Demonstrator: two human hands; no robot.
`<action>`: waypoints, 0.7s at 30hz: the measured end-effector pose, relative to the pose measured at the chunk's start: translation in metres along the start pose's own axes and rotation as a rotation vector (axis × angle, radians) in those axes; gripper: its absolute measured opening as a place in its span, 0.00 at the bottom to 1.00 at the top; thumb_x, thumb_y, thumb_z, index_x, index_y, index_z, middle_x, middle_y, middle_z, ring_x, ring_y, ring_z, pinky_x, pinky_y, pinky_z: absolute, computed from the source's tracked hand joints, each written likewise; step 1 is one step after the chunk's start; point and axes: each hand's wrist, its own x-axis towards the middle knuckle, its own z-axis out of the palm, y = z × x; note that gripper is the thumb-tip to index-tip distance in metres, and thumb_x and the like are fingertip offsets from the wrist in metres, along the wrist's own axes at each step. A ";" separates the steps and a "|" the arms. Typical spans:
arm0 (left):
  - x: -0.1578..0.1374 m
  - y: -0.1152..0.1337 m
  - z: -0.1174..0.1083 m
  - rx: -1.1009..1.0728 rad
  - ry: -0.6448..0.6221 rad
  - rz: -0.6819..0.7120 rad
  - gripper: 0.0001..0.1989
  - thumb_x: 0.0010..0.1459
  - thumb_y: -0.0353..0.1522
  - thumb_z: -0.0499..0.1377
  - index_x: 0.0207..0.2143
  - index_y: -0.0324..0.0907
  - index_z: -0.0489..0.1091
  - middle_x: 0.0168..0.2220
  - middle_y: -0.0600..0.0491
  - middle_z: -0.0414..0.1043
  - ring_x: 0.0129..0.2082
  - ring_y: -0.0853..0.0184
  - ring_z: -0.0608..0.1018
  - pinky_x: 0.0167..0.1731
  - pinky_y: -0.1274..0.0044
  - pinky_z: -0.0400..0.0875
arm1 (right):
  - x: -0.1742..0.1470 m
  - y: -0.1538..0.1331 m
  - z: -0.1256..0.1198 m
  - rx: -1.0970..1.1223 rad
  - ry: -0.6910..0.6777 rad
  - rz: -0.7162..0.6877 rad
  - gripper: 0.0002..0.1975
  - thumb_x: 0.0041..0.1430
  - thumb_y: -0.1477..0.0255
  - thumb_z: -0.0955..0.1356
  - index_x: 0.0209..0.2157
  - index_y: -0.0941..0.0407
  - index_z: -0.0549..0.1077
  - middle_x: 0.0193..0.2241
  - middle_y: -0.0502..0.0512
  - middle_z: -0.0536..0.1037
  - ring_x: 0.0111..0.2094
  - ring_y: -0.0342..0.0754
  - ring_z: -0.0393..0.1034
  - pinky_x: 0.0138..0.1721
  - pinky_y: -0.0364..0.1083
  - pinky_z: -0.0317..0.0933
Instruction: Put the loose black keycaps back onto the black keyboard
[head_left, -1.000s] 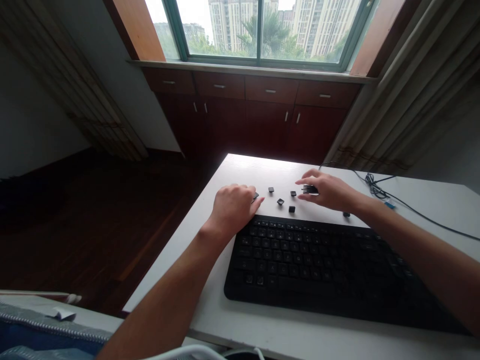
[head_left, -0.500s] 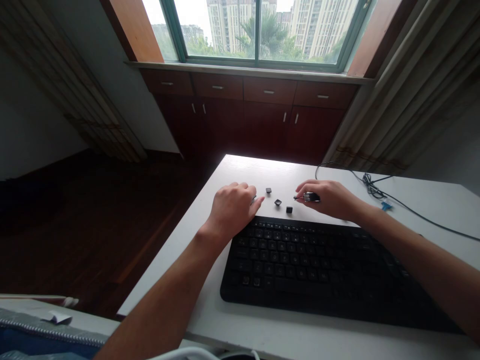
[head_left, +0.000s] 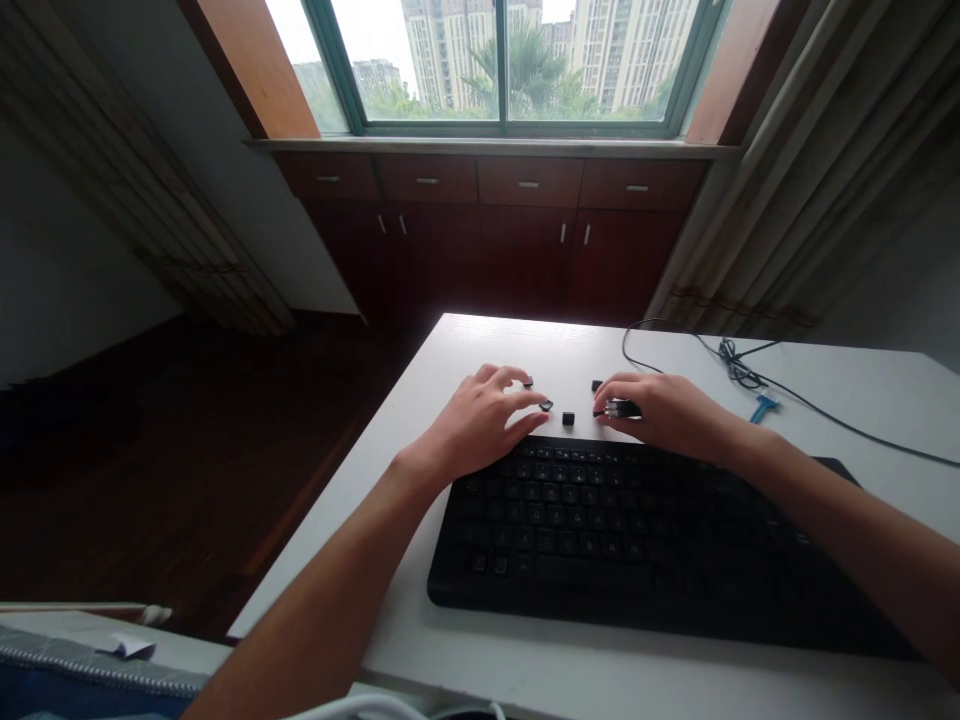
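Black and apparently plastic, a small keycap is sitting loose on the white bench, just beyond the far edge of the dark keyboard. It is probably going to feel light and stiff, perhaps slippery on its smooth faces, so its opposite side walls are likely offering the best hold for a thumb-and-fingertip pinch. The left hand is reaching with spread fingers, one tip seemingly touching a second keycap; whether it is gripping, I cannot tell. A third keycap is showing at another fingertip. The right hand is grasping a dark object with pale stripes, too small to identify, while a fourth keycap is lying just beside its fingers. Farther right, a blue T-shaped piece and a black cable are resting.
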 end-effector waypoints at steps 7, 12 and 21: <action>-0.001 0.002 -0.003 -0.019 -0.114 0.023 0.21 0.73 0.48 0.47 0.51 0.60 0.78 0.60 0.51 0.69 0.61 0.54 0.68 0.59 0.59 0.64 | 0.005 -0.013 0.004 0.043 0.039 -0.062 0.13 0.69 0.64 0.67 0.50 0.50 0.79 0.50 0.56 0.81 0.42 0.54 0.79 0.43 0.51 0.69; 0.000 -0.005 -0.002 0.024 0.014 -0.003 0.18 0.73 0.44 0.51 0.49 0.49 0.79 0.54 0.49 0.75 0.53 0.58 0.74 0.54 0.64 0.70 | 0.015 -0.017 0.003 0.028 0.039 -0.037 0.13 0.69 0.64 0.67 0.51 0.50 0.79 0.50 0.55 0.81 0.39 0.52 0.79 0.41 0.50 0.68; -0.005 -0.030 -0.011 0.043 0.068 -0.361 0.18 0.68 0.45 0.56 0.45 0.42 0.79 0.41 0.48 0.80 0.36 0.60 0.80 0.38 0.71 0.72 | 0.019 -0.024 0.001 0.001 -0.003 -0.001 0.16 0.68 0.61 0.67 0.52 0.50 0.79 0.50 0.54 0.81 0.39 0.53 0.78 0.40 0.51 0.67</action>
